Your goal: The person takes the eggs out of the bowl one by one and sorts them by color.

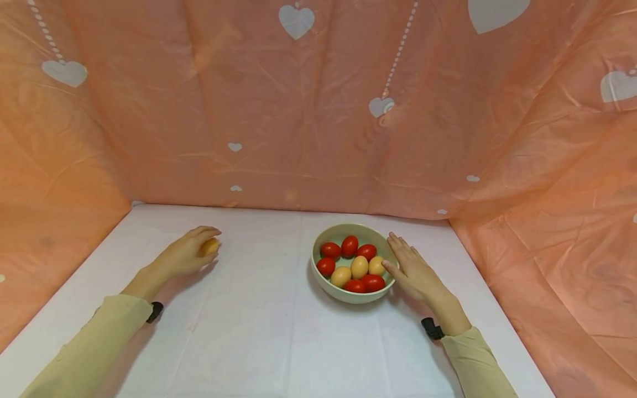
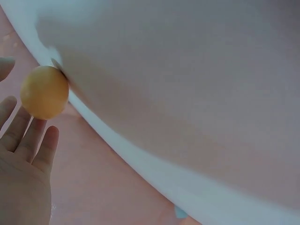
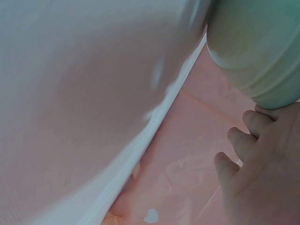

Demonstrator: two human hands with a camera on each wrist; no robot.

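Orange drapes point(image 1: 318, 127) are walling a white table point(image 1: 249, 337); left hand point(image 1: 186, 253), fingers loose, is spanning an egg point(image 2: 44, 92); right hand point(image 1: 418, 275), straight-fingered, is touching a bowl point(image 1: 350, 297).

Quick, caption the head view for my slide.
Left hand at one yellow ovoid; right hand against a pale green bowl holding six red ovoids and three yellow ones.

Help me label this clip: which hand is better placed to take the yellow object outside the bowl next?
Likely the left hand: it is at the yellow object, while the right hand is at the bowl, well away.
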